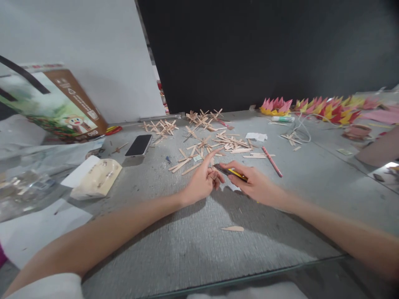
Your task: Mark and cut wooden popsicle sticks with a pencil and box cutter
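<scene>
Yellow-and-black utility knife (pixel 233 172) lies in my right hand (pixel 254 185), fingers closed round its stiff, light body on the grey table (pixel 193 249) – I'd grip well behind the blade – while my left hand (pixel 202 180), forefinger out, pinches something I cannot make out beside thin, snappable craft sticks (pixel 215 145).

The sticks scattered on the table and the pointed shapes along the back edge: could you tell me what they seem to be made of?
The sticks look like pale, unfinished wood: flat, matte, with rounded ends. The pointed shapes look like folded coloured paper, pink, yellow and red, with sharp creases, though thin card is possible.
</scene>
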